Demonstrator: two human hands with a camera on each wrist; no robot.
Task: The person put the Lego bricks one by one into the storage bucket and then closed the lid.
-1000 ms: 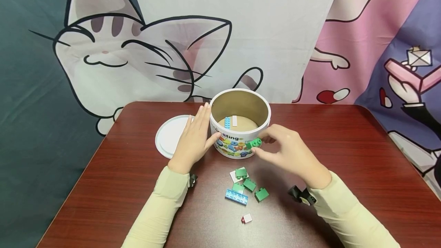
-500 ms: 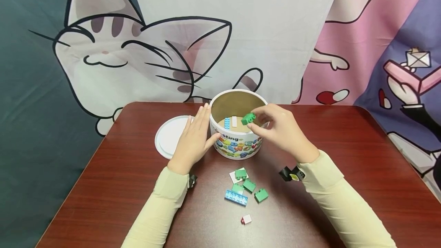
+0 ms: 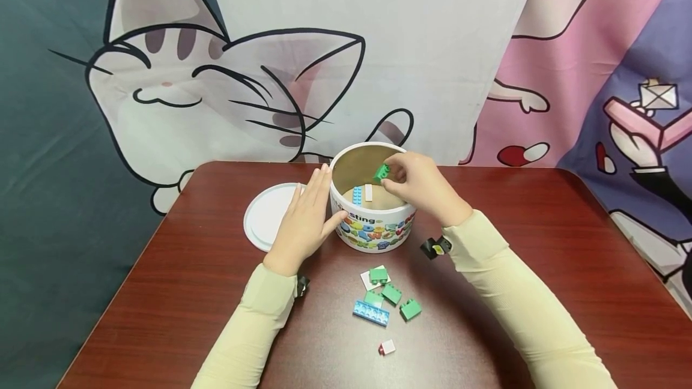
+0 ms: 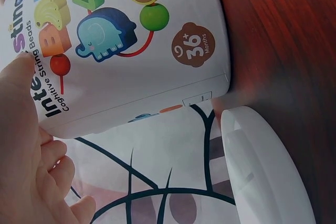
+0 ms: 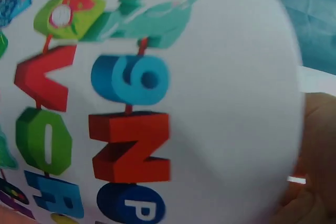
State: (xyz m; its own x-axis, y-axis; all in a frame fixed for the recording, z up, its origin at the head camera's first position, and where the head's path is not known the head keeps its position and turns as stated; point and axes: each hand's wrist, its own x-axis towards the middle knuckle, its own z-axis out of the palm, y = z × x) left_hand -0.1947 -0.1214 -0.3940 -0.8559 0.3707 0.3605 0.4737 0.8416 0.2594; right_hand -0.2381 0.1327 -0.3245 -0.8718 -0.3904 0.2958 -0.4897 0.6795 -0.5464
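A round white tub [image 3: 373,230] with colourful printed pictures stands uncovered at the back of the table. My left hand [image 3: 304,221] rests against its left side with fingers straight; in the left wrist view the thumb [image 4: 20,85] touches the printed wall. Over the tub's right rim, my right hand [image 3: 421,185] pinches a green toy brick [image 3: 381,173] between thumb and fingertips, inside the opening. On the tub's floor lie a light blue brick [image 3: 357,196] and a white brick [image 3: 369,192]. The right wrist view shows mostly the tub wall [image 5: 231,98], hiding the held brick.
Several green bricks [image 3: 391,294], a flat white piece [image 3: 366,281] and a long blue brick [image 3: 370,313] lie in front of the tub. Nearer is a small white and red brick [image 3: 387,347]. The white lid [image 3: 262,215] lies left of the tub, partly behind the left hand.
My right hand has carried the green brick from in front of the tub, up over the right rim and into its opening. The left hand has stayed against the tub.
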